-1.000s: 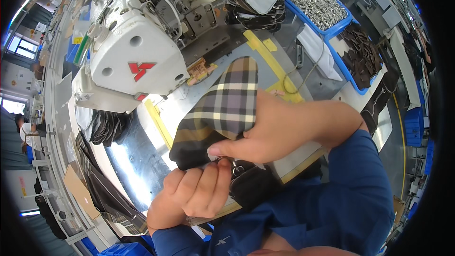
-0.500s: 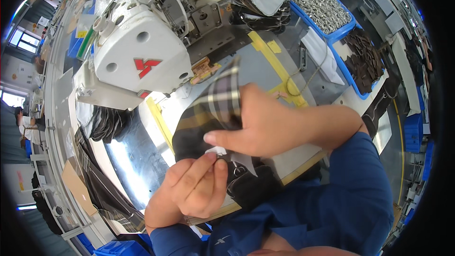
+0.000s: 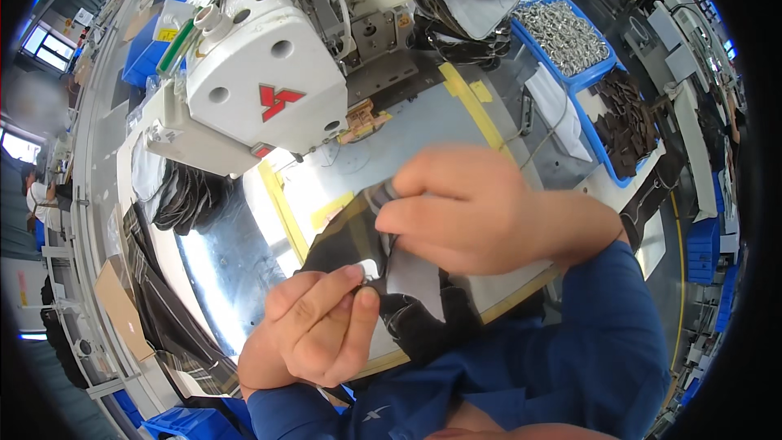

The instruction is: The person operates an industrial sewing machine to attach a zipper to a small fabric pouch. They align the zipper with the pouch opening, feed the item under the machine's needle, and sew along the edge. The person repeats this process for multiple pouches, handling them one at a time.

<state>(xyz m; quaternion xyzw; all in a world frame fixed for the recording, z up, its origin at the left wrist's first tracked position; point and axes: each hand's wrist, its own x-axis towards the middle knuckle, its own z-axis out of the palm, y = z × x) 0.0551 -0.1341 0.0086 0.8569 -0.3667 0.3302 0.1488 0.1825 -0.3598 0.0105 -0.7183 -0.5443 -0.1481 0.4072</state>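
Note:
A dark plaid fabric piece [image 3: 346, 236] is stretched between my two hands over the sewing table. My left hand [image 3: 314, 330] is closed, its thumb and fingertips pinching the fabric beside a small bright white piece [image 3: 371, 270]. What else sits in that pinch is hidden. My right hand [image 3: 468, 208] is slightly blurred, with thumb and forefinger closed on the fabric's upper right edge. A pale grey lining [image 3: 414, 277] shows below the right hand. Under it, a black fabric part [image 3: 432, 322] hangs at the table's near edge.
A white sewing machine [image 3: 252, 90] stands at the back left. Fabric stacks lie behind it [image 3: 464, 16] and below its head [image 3: 191, 200]. On the right are a blue bin [image 3: 588, 77] of metal fittings and another blue bin [image 3: 600, 149] of dark strips. Yellow tape [image 3: 281, 208] marks the table.
My right hand has moved slightly right and pulled the raised plaid part down, so less plaid and more lining shows. The left hand keeps its pinch. The whole view has shifted a little.

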